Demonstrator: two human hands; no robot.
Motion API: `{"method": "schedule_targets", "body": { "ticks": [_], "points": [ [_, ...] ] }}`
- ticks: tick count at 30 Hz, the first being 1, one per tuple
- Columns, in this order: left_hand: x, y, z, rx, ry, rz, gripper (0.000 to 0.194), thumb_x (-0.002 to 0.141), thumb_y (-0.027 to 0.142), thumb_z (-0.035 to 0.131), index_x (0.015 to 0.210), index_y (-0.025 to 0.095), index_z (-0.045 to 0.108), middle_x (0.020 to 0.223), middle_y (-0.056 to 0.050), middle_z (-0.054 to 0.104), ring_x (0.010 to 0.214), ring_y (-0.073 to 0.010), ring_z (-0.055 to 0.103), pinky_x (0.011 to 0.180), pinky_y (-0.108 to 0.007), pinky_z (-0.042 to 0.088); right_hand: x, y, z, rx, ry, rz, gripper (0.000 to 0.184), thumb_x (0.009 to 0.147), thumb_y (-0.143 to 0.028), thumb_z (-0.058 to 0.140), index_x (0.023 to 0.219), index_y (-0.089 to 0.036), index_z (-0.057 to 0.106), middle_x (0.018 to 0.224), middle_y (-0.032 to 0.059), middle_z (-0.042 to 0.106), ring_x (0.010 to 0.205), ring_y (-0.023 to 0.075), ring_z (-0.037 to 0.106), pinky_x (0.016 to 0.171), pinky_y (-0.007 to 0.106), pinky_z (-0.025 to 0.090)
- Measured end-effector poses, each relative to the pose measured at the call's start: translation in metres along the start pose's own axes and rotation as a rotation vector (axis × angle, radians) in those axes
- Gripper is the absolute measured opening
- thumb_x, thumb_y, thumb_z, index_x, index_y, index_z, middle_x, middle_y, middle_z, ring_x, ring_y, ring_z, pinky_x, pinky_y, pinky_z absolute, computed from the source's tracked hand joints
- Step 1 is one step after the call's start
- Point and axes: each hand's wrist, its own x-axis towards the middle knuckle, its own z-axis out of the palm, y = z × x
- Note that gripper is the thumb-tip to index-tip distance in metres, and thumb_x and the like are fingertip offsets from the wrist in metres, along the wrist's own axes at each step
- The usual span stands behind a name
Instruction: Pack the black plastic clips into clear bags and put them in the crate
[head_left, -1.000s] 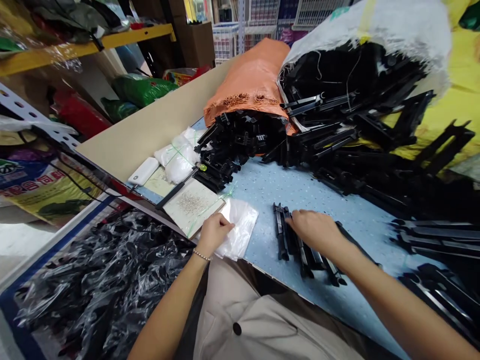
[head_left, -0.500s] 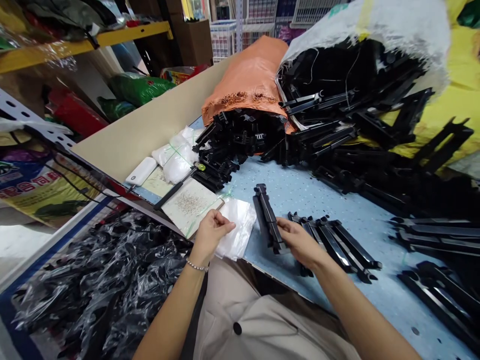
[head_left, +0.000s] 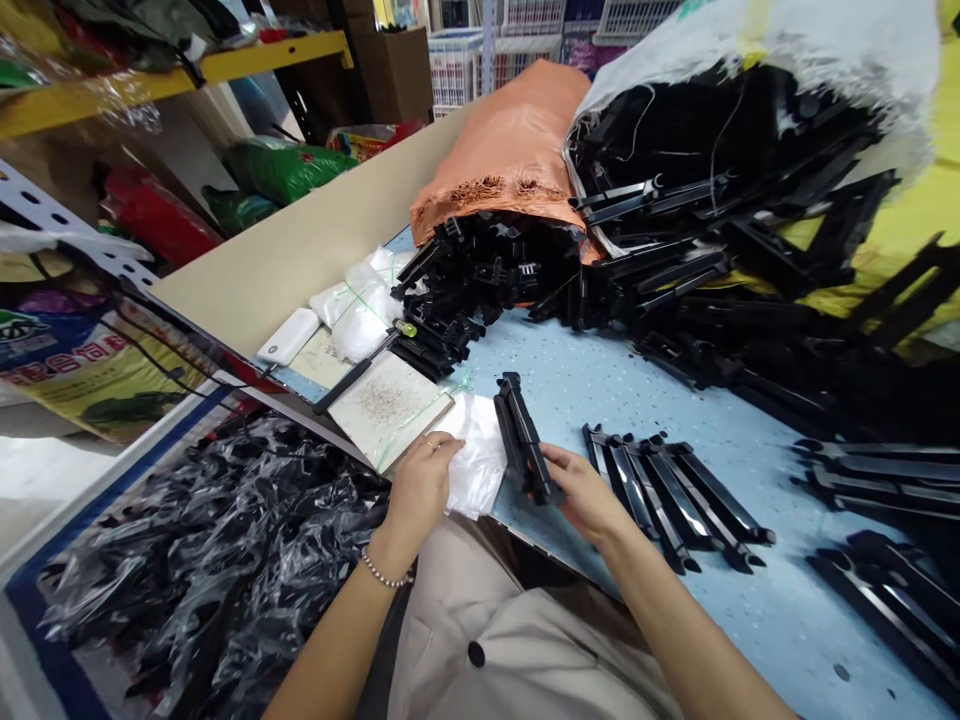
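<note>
while pinching black parts [head_left: 519, 435] near lower end with right hand [head_left: 587, 495], just beside clear plastic [head_left: 478, 468]: could slip apart if held loosely. pinching plastic's edge with left hand [head_left: 421, 485] (seemingly lightly): could tear under uneven pull.

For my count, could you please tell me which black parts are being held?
The parts in the right hand, beside the clear plastic; the nearby row lies unheld on the table.

A yellow-edged shelf [head_left: 262, 58] stands left of the blue tabletop [head_left: 555, 350].
</note>
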Motion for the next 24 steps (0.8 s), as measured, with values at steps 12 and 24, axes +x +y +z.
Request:
{"method": "schedule_targets", "body": {
  "ticks": [12,24],
  "points": [
    [-0.012,0.036,0.001,-0.13,-0.275,0.276,0.062,0.088,0.004,0.033,0.147,0.025,0.029,0.146,-0.009,0.041,0.134,-0.0202,0.04,0.112,-0.039,0.037,-0.008,0.026,-0.004,0.071,-0.092,0.213,0.025,0.072,-0.026,0.075,0.092,-0.017,0.065,0.074,0.0014,0.066,0.061,0.0112,0.064,0.046,0.015,0.048],
    [-0.037,0.011,-0.005,0.279,0.015,0.083,0.056,0.083,-0.002,0.034,0.133,0.021,0.047,0.149,-0.015,0.034,0.13,-0.0296,0.044,0.1,-0.046,0.046,-0.014,0.043,0.014,0.322,-0.052,0.262,0.034,0.077,-0.022,0.07,0.109,-0.016,0.06,0.078,0.0057,0.068,0.061,0.0102,0.064,0.047,0.013,0.051]
  ]
}}
